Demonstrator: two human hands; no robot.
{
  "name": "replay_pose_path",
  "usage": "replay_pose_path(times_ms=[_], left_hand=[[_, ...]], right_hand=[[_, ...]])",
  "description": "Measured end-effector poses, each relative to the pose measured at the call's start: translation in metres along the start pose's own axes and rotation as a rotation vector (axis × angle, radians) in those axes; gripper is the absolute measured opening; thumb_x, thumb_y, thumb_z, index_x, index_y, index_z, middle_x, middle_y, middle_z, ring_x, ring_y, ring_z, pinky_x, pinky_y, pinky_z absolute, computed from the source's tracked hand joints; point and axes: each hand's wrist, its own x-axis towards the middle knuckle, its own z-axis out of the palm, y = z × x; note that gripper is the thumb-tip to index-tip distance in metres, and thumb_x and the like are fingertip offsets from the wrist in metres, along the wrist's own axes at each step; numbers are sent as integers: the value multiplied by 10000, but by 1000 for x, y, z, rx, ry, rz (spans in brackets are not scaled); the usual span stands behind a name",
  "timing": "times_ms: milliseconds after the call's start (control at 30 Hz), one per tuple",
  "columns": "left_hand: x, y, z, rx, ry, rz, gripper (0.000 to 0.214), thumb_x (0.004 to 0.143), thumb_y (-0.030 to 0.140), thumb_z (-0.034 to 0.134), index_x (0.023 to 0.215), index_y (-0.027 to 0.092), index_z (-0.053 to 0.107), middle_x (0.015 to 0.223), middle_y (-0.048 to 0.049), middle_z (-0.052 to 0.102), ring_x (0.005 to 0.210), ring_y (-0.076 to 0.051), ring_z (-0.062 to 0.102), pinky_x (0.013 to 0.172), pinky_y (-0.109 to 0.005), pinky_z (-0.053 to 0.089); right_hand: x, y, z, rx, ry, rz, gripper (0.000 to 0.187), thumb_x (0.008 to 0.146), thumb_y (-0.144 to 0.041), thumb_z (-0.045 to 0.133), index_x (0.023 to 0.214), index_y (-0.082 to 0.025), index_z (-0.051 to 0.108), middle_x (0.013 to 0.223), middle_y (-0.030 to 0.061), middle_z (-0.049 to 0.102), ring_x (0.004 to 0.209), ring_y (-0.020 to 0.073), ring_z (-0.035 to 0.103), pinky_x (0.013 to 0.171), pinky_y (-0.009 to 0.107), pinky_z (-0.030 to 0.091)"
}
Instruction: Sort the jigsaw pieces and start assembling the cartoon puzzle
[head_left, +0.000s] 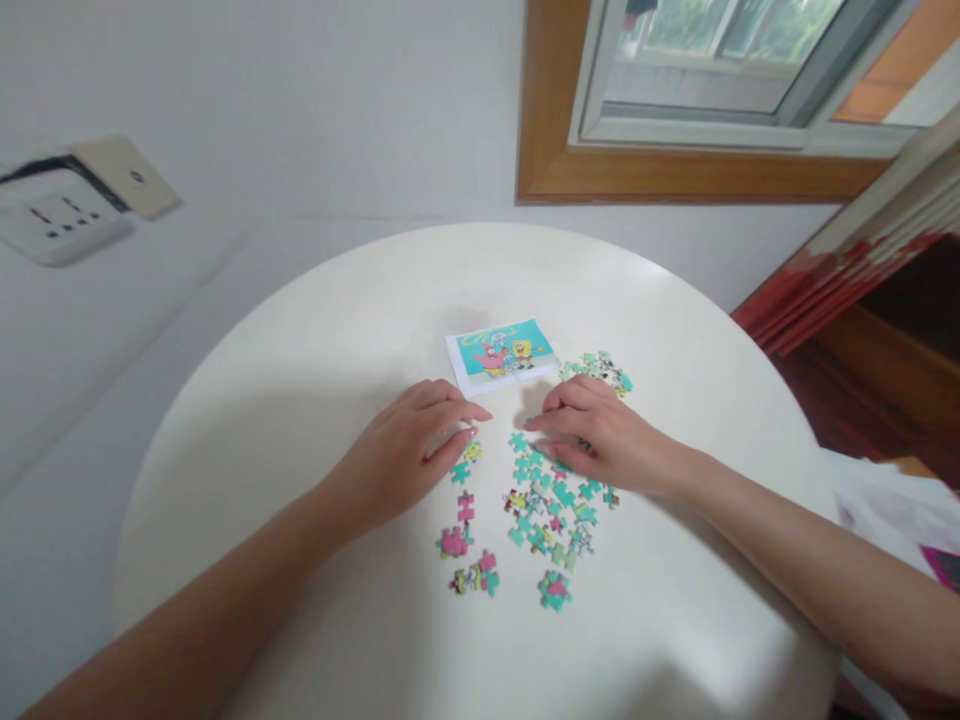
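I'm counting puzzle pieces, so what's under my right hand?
Puzzle pieces show along the near edge of your right hand, and others just beyond it. Whatever the hand covers can't be seen, so I can't tell whether more lie underneath.

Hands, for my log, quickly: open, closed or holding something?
Left hand: slightly open, nothing visibly held.
Right hand: bent over puzzle pieces; whether gripping one, can't tell.

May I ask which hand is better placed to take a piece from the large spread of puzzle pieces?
Probably the right hand: it is at the far end of the large spread, while the left hand is farther off, near the smaller column of pieces.
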Motion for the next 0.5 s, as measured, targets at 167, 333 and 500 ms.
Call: replay_pose_path(times_ms=[167, 333, 500], left_hand=[[0, 0, 0, -2, 0, 9, 212, 955, 157, 494, 1092, 168, 655, 1008, -68, 627, 978, -218, 587, 886, -388, 486], [1, 2, -3, 2, -7, 4, 223, 953, 166, 483, 1092, 173, 658, 1009, -68, 639, 984, -220, 592, 901, -390, 488], [1, 2, -5, 2, -25, -24, 228, 955, 184, 485, 1099, 178, 662, 1015, -72, 637, 990, -222, 591, 904, -396, 492]], right_hand=[[2, -3, 7, 4, 35, -7, 278, 938, -240, 560, 1164, -207, 719, 1068, 91, 644, 1030, 252, 532, 924, 412, 367], [2, -5, 10, -11, 56, 2, 281, 962, -229, 513, 1142, -228, 729, 1050, 86, 650, 1015, 246, 526, 914, 408, 364], [3, -6, 7, -35, 32, 52, 295, 969, -285, 512, 1171, -231, 721, 1070, 90, 649, 1027, 256, 529, 909, 418, 367]])
